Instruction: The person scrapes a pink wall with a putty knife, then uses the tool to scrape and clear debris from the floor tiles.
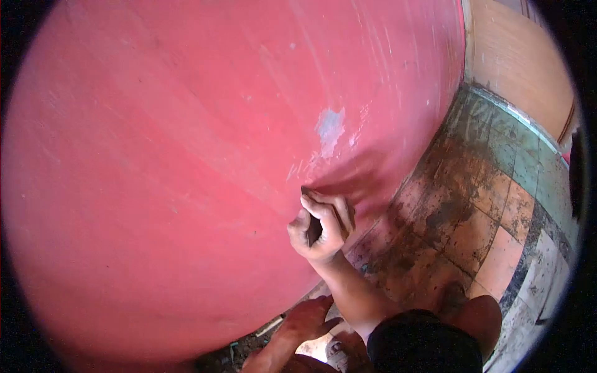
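My right hand (323, 229) is raised against a large red painted wall (186, 161), its fingers curled round a thin dark flat piece (305, 190). One dark corner of that piece pokes out above the fingertips, at the red surface; the rest is mostly hidden in the hand. Just above lies a pale grey patch (331, 127) with scratch marks around it, where the red paint is worn away. Low in the view, my left hand (306, 318) hangs near the wall's bottom edge with fingers stretched out and apart, holding nothing visible.
Stained, dirty floor tiles (457, 230) run along the wall on the right. A beige panel (519, 62) stands at the upper right behind a pale ledge (516, 115). Dark debris (233, 357) lies at the foot of the wall. My foot (337, 355) shows below.
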Tool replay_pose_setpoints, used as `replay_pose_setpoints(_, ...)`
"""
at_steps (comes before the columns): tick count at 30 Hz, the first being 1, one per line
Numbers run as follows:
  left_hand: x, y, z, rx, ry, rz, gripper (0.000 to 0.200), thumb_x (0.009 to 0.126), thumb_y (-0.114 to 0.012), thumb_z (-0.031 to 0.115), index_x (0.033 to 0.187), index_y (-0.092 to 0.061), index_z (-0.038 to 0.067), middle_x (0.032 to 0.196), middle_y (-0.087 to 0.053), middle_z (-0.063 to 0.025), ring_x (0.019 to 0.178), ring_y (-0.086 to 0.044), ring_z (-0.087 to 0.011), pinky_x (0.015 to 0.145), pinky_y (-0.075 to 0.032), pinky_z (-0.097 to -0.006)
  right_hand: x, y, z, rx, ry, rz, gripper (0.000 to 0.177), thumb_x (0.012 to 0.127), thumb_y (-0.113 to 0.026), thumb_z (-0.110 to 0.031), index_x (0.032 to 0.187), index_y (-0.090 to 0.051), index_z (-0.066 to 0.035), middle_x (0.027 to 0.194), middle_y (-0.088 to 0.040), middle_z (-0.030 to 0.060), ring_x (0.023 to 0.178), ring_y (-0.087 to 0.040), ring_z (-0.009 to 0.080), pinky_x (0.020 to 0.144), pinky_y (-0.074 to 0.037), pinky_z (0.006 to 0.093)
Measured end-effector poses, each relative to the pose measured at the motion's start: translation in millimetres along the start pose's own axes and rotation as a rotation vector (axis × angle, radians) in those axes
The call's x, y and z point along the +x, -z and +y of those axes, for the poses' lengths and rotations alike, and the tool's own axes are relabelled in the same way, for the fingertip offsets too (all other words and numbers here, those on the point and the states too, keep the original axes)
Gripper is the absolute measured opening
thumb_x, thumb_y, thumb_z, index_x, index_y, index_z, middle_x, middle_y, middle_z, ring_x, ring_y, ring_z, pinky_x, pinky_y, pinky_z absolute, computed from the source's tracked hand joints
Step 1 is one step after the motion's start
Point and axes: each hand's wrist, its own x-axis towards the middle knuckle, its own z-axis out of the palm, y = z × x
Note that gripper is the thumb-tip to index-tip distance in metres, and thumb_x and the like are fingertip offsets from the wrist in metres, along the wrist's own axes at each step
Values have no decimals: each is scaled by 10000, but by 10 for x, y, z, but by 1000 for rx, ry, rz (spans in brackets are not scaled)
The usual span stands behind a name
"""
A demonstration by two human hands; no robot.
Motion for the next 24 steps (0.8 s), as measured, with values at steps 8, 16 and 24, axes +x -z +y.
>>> replay_pose_setpoints(8, -18, -174, -104, -18, -99, 36, 637, 958, -692, 406, 1459, -531, 48, 1375, -643, -260, 1222, -635, -446, 1055, -516, -538, 365, -138, -15, 29, -65, 60, 216, 792, -665, -19, 998, -732, -12, 900, -718, 101, 739, -635, 258, 665, -500, 371)
replay_pose_setpoints(16, -39, -68, 99, 20, -33, 36, 693, 970, -680, 422, 1511, -482, 38, 1388, -636, -266, 1237, -628, -453, 1063, -513, -535, 504, -129, 82, 55, -7, 40, 218, 783, -669, -24, 991, -735, -30, 885, -712, 96, 739, -661, 254, 637, -513, 372)
replay_pose_setpoints(24, 24, -156, 37, 42, 57, -69, 606, 1001, -671, 418, 1484, -534, 78, 1406, -637, -242, 1258, -626, -449, 1091, -507, -528, 310, -67, 50, 17, 17, 33, 192, 806, -709, -100, 994, -737, -77, 923, -727, 66, 748, -663, 229, 656, -492, 360)
